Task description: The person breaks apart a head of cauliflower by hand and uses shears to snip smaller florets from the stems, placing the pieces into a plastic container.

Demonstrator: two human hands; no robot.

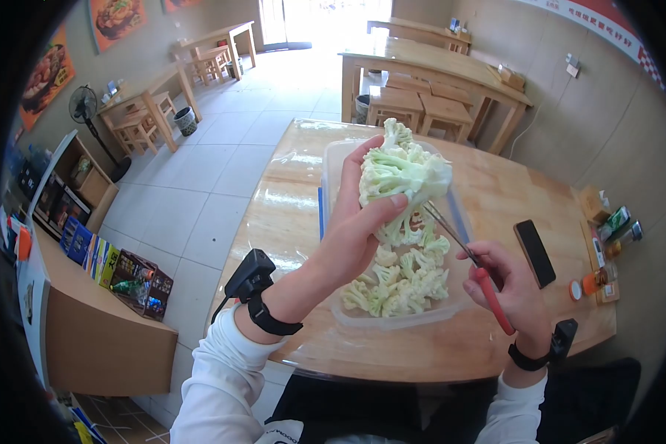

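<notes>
My left hand (362,222) grips a large piece of cauliflower (403,172), thumb across its front, above a clear plastic container (355,320). Cut cauliflower florets (407,285) lie in the container below. The fingers of my right hand (499,277) are closed around red-handled scissors (485,285) to the right of the container. The metal blades point up and left, with their tips at the underside of the cauliflower. Whether the tips touch the stem is hard to tell.
The container stands on a wooden table (266,244). A black phone (534,253) lies at the right, near seasoning bottles (614,222) and an orange-capped jar (596,280). Behind are more tables (436,63) and stools (396,103). A cabinet (111,333) stands at the left.
</notes>
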